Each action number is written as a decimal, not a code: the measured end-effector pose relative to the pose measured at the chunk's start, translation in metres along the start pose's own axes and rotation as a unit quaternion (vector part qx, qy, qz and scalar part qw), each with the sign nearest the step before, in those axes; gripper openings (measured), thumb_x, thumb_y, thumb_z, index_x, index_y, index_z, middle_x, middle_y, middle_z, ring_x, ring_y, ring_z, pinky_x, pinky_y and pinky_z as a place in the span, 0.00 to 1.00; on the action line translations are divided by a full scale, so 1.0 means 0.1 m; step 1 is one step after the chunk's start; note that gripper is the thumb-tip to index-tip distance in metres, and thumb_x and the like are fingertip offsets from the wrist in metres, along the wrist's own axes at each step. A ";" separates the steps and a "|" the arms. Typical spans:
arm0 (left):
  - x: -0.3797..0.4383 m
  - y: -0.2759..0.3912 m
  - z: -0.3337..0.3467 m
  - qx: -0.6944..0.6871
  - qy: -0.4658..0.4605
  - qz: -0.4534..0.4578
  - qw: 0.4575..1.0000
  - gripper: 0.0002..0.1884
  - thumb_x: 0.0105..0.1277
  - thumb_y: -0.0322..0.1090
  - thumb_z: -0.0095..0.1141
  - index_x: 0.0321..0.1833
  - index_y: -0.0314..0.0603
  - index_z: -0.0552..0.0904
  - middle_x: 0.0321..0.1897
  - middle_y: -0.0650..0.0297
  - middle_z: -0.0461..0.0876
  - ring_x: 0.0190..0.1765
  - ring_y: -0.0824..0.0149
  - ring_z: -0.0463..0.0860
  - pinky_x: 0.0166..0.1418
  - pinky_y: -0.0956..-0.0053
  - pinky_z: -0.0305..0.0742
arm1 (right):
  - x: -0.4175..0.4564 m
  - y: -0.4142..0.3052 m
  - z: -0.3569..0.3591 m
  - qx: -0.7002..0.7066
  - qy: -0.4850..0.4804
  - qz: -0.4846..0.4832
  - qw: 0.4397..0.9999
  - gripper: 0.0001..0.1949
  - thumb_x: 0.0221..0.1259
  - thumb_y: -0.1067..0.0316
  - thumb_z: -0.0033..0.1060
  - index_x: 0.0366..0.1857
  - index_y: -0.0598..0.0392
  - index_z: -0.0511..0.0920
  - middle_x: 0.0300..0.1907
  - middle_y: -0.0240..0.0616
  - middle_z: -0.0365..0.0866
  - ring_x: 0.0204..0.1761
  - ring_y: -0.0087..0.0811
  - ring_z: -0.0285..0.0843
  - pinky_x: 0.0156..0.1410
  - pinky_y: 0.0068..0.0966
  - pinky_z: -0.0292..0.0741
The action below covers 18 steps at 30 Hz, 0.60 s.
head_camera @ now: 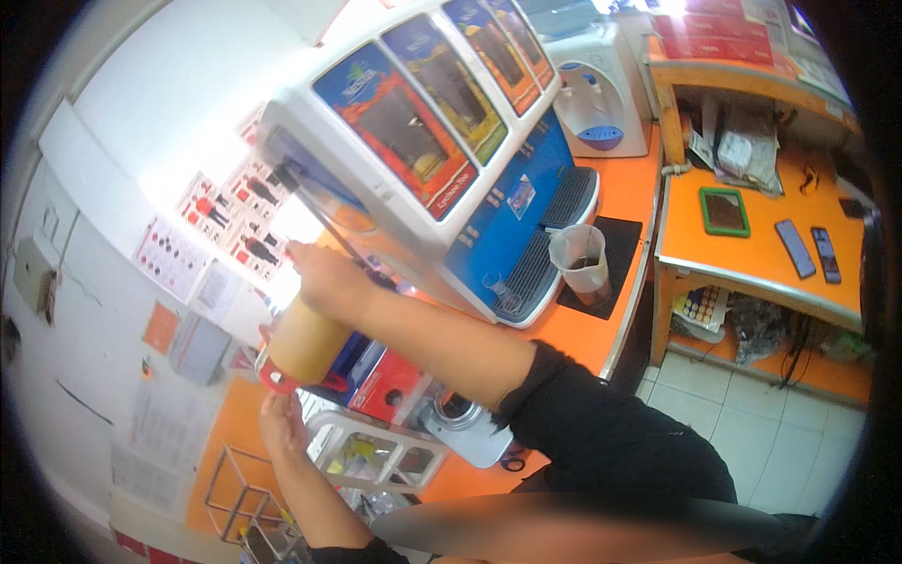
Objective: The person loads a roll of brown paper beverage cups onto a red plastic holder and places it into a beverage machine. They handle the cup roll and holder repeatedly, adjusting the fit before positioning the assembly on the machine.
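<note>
My right hand (328, 282) is closed around the upper end of a tan cylindrical container (306, 342), blurred and tilted. A red piece (278, 381) shows at its lower end; its shape is unclear. Just below, my left hand (283, 423) has its fingers raised to the red piece; whether they grip it is hidden. Behind both hands stands a red and blue machine (384, 384) with a round metal ring (456, 410) in front, apparently a cup sealer. On the orange counter (542, 331), a translucent measuring jug (585, 264) holds some dark liquid.
A drink dispenser (423, 233) with several panels fills the counter's back, a small glass (497, 285) on its drip tray. Beyond it is a water dispenser (599, 92). Two phones (796, 248) and a green-framed tablet (724, 211) lie on the right-hand desk. A wire rack (239, 493) stands lower left.
</note>
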State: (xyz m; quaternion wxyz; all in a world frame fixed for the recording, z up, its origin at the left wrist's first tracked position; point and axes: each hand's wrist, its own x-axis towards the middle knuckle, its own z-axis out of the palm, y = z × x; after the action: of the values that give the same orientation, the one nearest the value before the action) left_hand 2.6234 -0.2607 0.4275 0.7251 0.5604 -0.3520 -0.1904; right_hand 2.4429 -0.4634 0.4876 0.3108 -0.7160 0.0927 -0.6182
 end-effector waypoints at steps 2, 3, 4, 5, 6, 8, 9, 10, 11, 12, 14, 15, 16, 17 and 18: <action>0.04 -0.04 -0.12 0.078 0.003 0.037 0.996 0.11 0.62 0.25 0.55 0.46 0.30 0.76 0.39 0.60 0.80 0.40 0.71 0.78 0.46 0.80 0.75 | -0.03 -0.05 0.00 -0.022 -0.002 0.024 0.999 0.12 0.56 0.72 0.45 0.44 0.64 0.71 0.33 0.58 0.78 0.40 0.52 0.79 0.44 0.43 0.75; 0.03 0.01 -0.03 0.032 -0.002 0.018 0.999 0.10 0.62 0.24 0.54 0.46 0.30 0.76 0.38 0.60 0.80 0.40 0.71 0.78 0.45 0.81 0.75 | -0.03 -0.06 -0.01 -0.036 -0.003 0.034 0.999 0.12 0.55 0.72 0.46 0.43 0.65 0.70 0.32 0.58 0.78 0.38 0.53 0.79 0.43 0.43 0.75; -0.04 0.06 0.06 -0.014 -0.006 -0.004 1.000 0.10 0.62 0.24 0.54 0.46 0.29 0.76 0.38 0.60 0.80 0.39 0.71 0.78 0.43 0.82 0.75 | -0.06 -0.04 -0.01 -0.060 0.034 -0.011 0.998 0.12 0.53 0.73 0.48 0.42 0.65 0.68 0.29 0.57 0.78 0.36 0.54 0.79 0.40 0.42 0.76; -0.09 0.09 0.14 -0.059 -0.008 -0.027 0.998 0.10 0.61 0.23 0.54 0.45 0.29 0.76 0.37 0.60 0.79 0.39 0.72 0.78 0.42 0.83 0.74 | -0.07 0.01 -0.04 -0.053 0.027 0.002 0.998 0.12 0.53 0.72 0.48 0.42 0.64 0.68 0.29 0.56 0.78 0.36 0.54 0.79 0.40 0.42 0.76; -0.14 0.10 0.18 -0.057 -0.002 -0.015 0.998 0.10 0.61 0.22 0.54 0.45 0.29 0.76 0.36 0.60 0.79 0.38 0.72 0.78 0.41 0.84 0.74 | -0.10 -0.04 -0.08 -0.042 0.011 0.013 0.999 0.12 0.53 0.72 0.48 0.41 0.64 0.68 0.29 0.56 0.78 0.35 0.54 0.79 0.41 0.42 0.76; -0.20 0.10 0.25 -0.055 0.011 0.010 0.998 0.10 0.61 0.21 0.53 0.45 0.29 0.76 0.36 0.61 0.79 0.36 0.72 0.77 0.39 0.85 0.74 | -0.13 -0.04 -0.06 -0.023 -0.001 0.024 0.999 0.12 0.52 0.72 0.49 0.41 0.64 0.68 0.28 0.55 0.78 0.35 0.54 0.79 0.41 0.43 0.76; -0.16 0.07 0.15 -0.058 0.016 0.004 0.998 0.10 0.60 0.21 0.54 0.45 0.29 0.76 0.36 0.61 0.80 0.36 0.72 0.78 0.39 0.85 0.74 | -0.13 -0.03 -0.06 -0.018 0.006 0.020 1.000 0.12 0.52 0.71 0.49 0.41 0.64 0.68 0.28 0.54 0.78 0.36 0.54 0.79 0.41 0.42 0.76; -0.09 0.02 0.00 -0.060 0.021 -0.003 0.998 0.11 0.60 0.21 0.54 0.45 0.29 0.76 0.36 0.60 0.80 0.35 0.72 0.78 0.39 0.85 0.75 | -0.12 -0.03 -0.05 -0.012 0.012 0.016 1.000 0.12 0.52 0.71 0.50 0.40 0.64 0.68 0.28 0.54 0.78 0.36 0.53 0.80 0.41 0.42 0.76; -0.03 -0.02 -0.14 -0.064 0.027 -0.009 0.998 0.11 0.60 0.20 0.54 0.46 0.30 0.76 0.36 0.60 0.80 0.35 0.72 0.78 0.38 0.85 0.75 | -0.11 -0.03 -0.02 -0.009 0.015 0.011 1.000 0.12 0.52 0.71 0.50 0.40 0.63 0.68 0.28 0.54 0.78 0.36 0.53 0.80 0.41 0.42 0.76; -0.03 -0.02 -0.12 -0.065 0.030 -0.007 0.997 0.11 0.60 0.20 0.54 0.46 0.29 0.76 0.36 0.60 0.80 0.35 0.72 0.78 0.38 0.85 0.75 | -0.10 -0.01 0.00 -0.008 0.018 0.007 1.000 0.12 0.51 0.71 0.51 0.40 0.63 0.68 0.29 0.54 0.79 0.36 0.53 0.80 0.41 0.42 0.76; -0.04 -0.03 -0.06 -0.067 0.035 -0.003 0.997 0.12 0.59 0.20 0.54 0.47 0.29 0.76 0.37 0.60 0.81 0.35 0.72 0.79 0.39 0.84 0.76 | -0.08 0.01 0.02 -0.011 0.019 0.004 1.000 0.12 0.51 0.71 0.51 0.39 0.63 0.68 0.30 0.54 0.79 0.36 0.53 0.80 0.41 0.42 0.76; -0.08 0.01 0.03 -0.072 0.031 -0.005 0.997 0.12 0.59 0.21 0.55 0.47 0.29 0.76 0.37 0.59 0.81 0.35 0.72 0.79 0.39 0.84 0.76 | -0.07 0.00 0.02 -0.015 0.017 0.004 1.000 0.12 0.51 0.70 0.52 0.39 0.63 0.68 0.30 0.53 0.79 0.36 0.53 0.80 0.41 0.42 0.76; -0.14 0.07 0.15 -0.077 0.026 -0.006 0.997 0.12 0.59 0.21 0.55 0.47 0.29 0.76 0.38 0.59 0.81 0.36 0.72 0.79 0.39 0.84 0.76 | -0.06 -0.01 0.00 -0.019 0.015 0.003 1.000 0.12 0.51 0.70 0.52 0.38 0.63 0.68 0.31 0.53 0.79 0.36 0.52 0.80 0.41 0.42 0.76; -0.17 0.10 0.22 -0.081 0.021 -0.007 0.996 0.12 0.59 0.21 0.56 0.47 0.30 0.76 0.38 0.59 0.82 0.36 0.72 0.79 0.39 0.84 0.76 | -0.06 -0.01 -0.03 -0.013 0.011 0.005 1.000 0.12 0.51 0.70 0.52 0.38 0.63 0.68 0.32 0.53 0.79 0.37 0.52 0.80 0.42 0.42 0.76; -0.13 0.06 0.17 -0.081 0.013 -0.013 0.997 0.13 0.59 0.22 0.57 0.48 0.30 0.76 0.39 0.59 0.81 0.38 0.72 0.80 0.41 0.84 0.76 | -0.05 -0.01 -0.05 -0.008 0.007 0.007 1.000 0.12 0.51 0.70 0.53 0.38 0.63 0.68 0.33 0.53 0.79 0.38 0.52 0.80 0.42 0.42 0.76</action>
State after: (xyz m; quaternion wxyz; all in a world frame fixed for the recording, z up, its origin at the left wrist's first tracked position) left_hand 2.6012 -0.2615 0.4317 0.7698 0.5070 -0.3190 -0.2204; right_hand 2.4362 -0.4612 0.4841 0.3089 -0.7136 0.1042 -0.6201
